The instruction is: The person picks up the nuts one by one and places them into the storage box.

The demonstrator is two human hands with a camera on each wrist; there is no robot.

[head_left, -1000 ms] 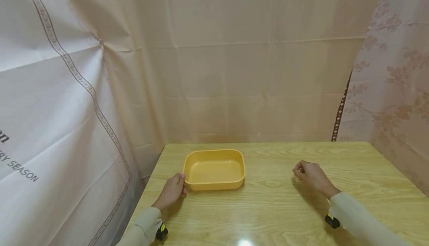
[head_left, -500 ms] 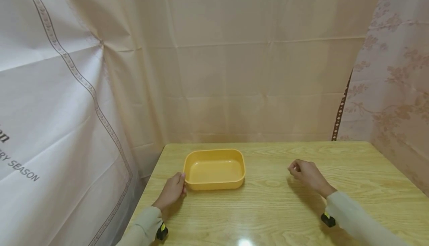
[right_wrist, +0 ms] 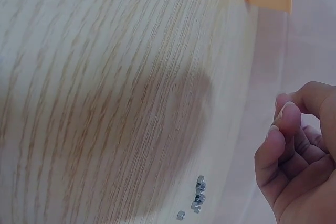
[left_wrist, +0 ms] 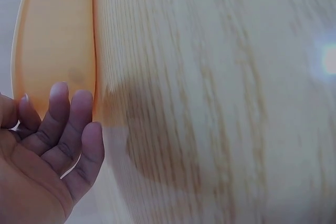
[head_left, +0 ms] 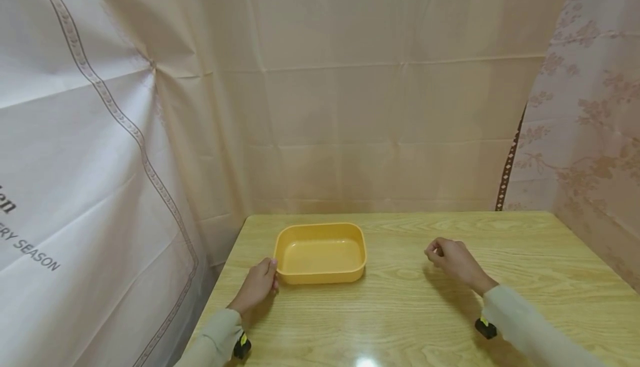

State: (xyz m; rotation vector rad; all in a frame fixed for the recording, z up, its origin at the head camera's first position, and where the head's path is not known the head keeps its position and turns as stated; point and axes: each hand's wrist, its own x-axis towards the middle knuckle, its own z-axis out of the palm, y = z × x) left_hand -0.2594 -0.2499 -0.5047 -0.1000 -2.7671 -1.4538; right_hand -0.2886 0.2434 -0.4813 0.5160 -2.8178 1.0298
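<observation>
1. Yellow tray (head_left: 320, 253) sits on the left part of the wooden table (head_left: 525, 256), near its back edge.
2. My left hand (head_left: 256, 286) rests against the tray's near left corner, fingers (left_wrist: 68, 124) loosely bent and touching its rim, not gripping it.
3. My right hand (head_left: 452, 259) hovers well to the tray's right, fingers curled; I cannot tell whether it holds anything.
4. Small metal nuts (right_wrist: 197, 198) lie on the table under that hand.
</observation>
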